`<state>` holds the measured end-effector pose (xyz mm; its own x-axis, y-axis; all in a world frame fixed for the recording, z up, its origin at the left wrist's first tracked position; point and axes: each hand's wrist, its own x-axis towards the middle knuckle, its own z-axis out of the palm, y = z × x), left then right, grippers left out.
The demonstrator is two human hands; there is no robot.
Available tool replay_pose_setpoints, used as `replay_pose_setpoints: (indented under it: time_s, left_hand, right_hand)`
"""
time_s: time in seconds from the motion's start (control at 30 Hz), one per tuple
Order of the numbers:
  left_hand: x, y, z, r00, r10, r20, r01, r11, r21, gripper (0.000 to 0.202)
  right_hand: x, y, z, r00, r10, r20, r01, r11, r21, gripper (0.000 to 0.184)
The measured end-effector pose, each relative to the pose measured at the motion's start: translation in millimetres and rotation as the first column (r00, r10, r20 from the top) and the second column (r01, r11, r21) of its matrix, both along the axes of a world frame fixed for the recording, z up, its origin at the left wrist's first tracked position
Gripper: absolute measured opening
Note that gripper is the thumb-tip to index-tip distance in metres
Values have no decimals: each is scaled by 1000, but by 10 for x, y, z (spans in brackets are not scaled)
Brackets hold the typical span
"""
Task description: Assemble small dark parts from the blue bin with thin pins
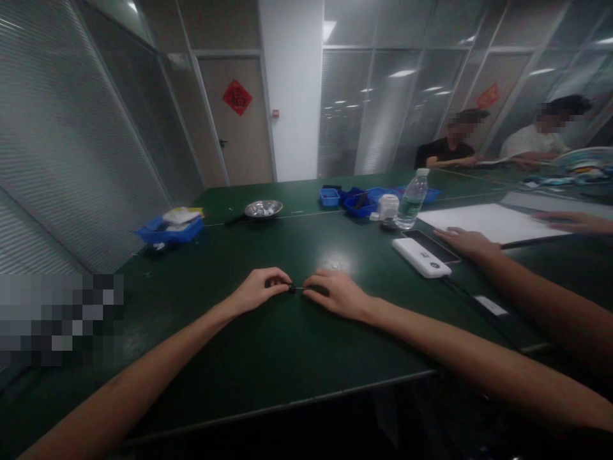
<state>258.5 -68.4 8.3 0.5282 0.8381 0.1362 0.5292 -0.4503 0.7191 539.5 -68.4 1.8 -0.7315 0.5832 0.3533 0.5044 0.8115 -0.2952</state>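
Over the middle of the green table (268, 364), my left hand (258, 289) is closed, thumb and fingertips pinching a small black piece (292, 289). Facing it, my right hand (339, 294) is closed on a thin metal rod (300, 288), whose other end meets the black piece. Fingers cover most of both, so their exact kind cannot be made out. Both forearms reach in from the near edge, wrists low over the tabletop.
Right of my hands lie a white power bank (421, 258) and a smartphone (433, 245), near a co-worker's hand (467, 243). Behind stand a water bottle (412, 201), blue trays (329, 197) and a metal dish (263, 209). A blue basket (170, 231) sits left.
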Motion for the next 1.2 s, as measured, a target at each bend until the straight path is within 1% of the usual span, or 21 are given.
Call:
replay_pose_setpoints:
  time_s: [0.13,0.23,0.4,0.5,0.57,0.67,0.73,0.97,1.2]
  left_hand:
    - [30,-29,-4,998,-60,16,59,997,51,27]
    - [54,-39,-22,995,-95,29,93,994,55,24]
    - [99,-45,-50,997,-80,18,79,996,45,24]
    - [115,-32,-58,997,-78,27,78,997,19,24]
    - [123,-30,-57,995,-79,57,80,997,-16,34]
    - [130,-43,-50,993,-68,94,75,995,-66,55]
    - [130,-53,-47,993,-63,96,70,995,-72,58]
    - [115,-66,-64,995,-75,61,76,997,-18,47]
    - [141,-87,-68,995,-93,43,92,996,22,46]
  right_hand:
    - [-3,13,-19,1000,6,4,-6,1000,13,31]
    - [-12,8,-18,1000,9,10,-9,1000,14,31]
    - [-31,-3,-27,1000,16,5,-17,1000,13,29]
    - [-33,16,-41,999,7,-40,-7,1000,4,28]
    - [-28,37,-48,996,-21,-92,20,1000,-11,26]
    - [-16,55,-54,987,-80,-140,77,997,-27,24]
    - [-8,49,-54,986,-89,-138,87,996,-20,22]
    - [6,-26,-22,996,-6,-87,9,1000,29,18]
    - [-44,5,-41,997,60,-56,-58,998,36,22]
